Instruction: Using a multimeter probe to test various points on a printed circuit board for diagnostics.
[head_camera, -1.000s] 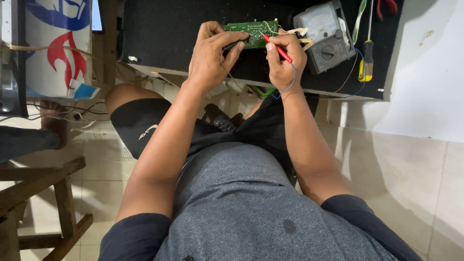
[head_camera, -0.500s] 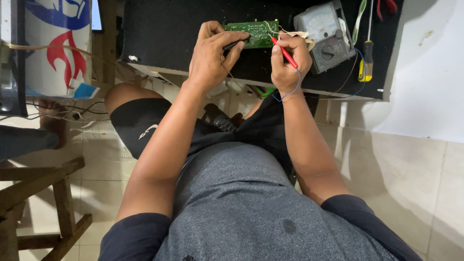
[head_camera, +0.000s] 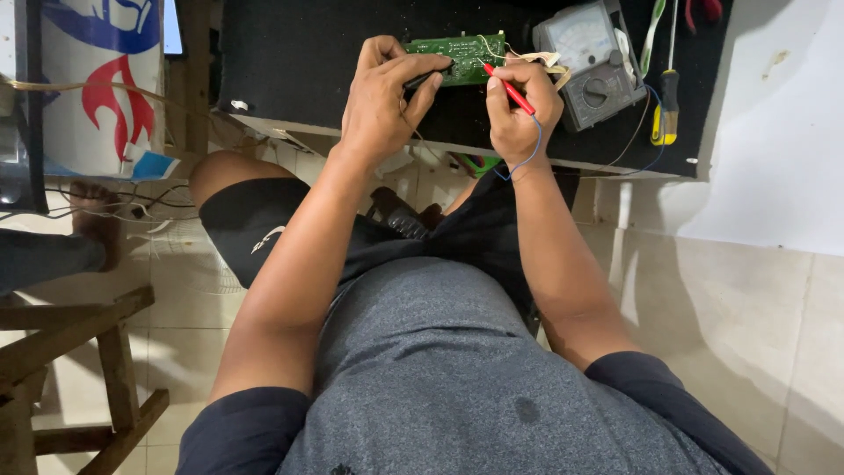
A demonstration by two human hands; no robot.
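A small green circuit board (head_camera: 463,54) lies on a black-topped table (head_camera: 299,62). My left hand (head_camera: 382,101) grips a black probe (head_camera: 422,77) whose tip rests on the board's left part. My right hand (head_camera: 520,110) pinches a red probe (head_camera: 510,90), its tip touching the board's right part. A grey analogue meter (head_camera: 587,60) with a dial sits just right of the board, with thin leads running from it.
A yellow-handled screwdriver (head_camera: 665,105) lies right of the meter, red pliers (head_camera: 702,9) beyond it. A wooden stool (head_camera: 79,352) stands at lower left on the tiled floor. Another person's foot (head_camera: 92,220) and cables are at far left. A white wall (head_camera: 774,114) is on the right.
The red probe's tip has shifted slightly on the board as my right hand adjusted. My left hand holds the same place.
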